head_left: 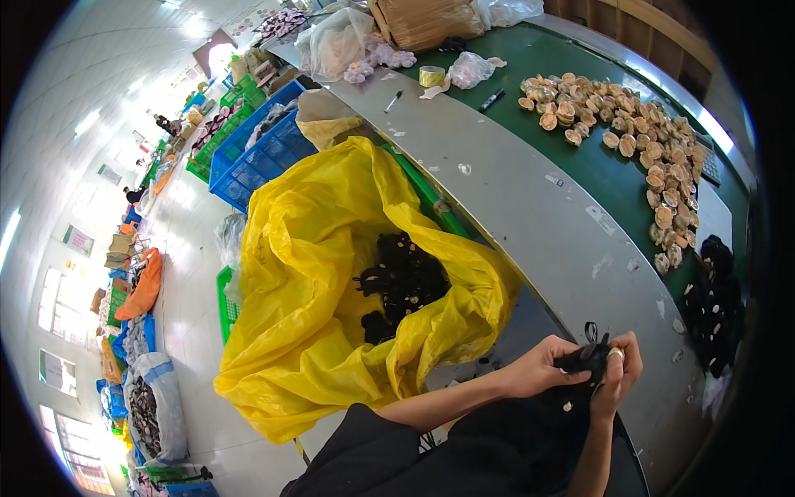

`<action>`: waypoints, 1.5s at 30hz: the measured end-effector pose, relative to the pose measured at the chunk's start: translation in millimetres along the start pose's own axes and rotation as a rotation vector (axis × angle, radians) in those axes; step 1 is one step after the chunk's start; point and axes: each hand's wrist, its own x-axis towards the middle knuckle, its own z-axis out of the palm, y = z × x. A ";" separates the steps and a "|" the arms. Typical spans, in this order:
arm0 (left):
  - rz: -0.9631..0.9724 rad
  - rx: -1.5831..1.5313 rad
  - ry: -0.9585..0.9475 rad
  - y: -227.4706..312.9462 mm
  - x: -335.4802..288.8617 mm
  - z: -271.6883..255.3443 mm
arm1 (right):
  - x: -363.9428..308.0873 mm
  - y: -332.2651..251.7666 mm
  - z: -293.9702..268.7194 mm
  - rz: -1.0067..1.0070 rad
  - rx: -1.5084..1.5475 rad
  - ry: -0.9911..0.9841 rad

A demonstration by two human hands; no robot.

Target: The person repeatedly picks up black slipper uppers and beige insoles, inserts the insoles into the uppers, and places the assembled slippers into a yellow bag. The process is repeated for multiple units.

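Note:
Close to my body, by the edge of the grey table, both hands are closed on a small black fabric piece [585,358] with a thin black loop on top. My left hand [538,369] pinches its left side between thumb and fingers. My right hand [617,377] grips the other side, and something small, pale and shiny shows at its fingertips; I cannot tell what that is. To the left a large yellow bag [290,273] gapes wide, with a heap of similar black pieces [406,277] inside. More black pieces [714,311] lie at the table's right end.
Many round beige-and-clear pieces [654,153] spread over the green mat [513,62] on the table [497,190]. A tape roll [431,76], a marker [491,100] and a pen [393,101] lie farther back. Blue crates [265,157] stand behind the yellow bag.

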 end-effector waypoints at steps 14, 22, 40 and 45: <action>0.069 0.407 0.154 1.1 11.1 20.6 | -18.7 7.4 -15.0 0.027 -0.111 0.096; 0.333 0.735 0.366 -16.0 36.4 21.3 | -15.3 17.6 -26.6 -0.120 -0.203 0.123; -0.068 -0.044 0.371 -23.4 40.2 45.3 | -23.6 20.5 -45.1 -0.105 0.002 0.151; -0.019 0.094 0.380 -20.1 42.9 50.8 | -19.5 21.5 -48.2 -0.201 -0.209 0.182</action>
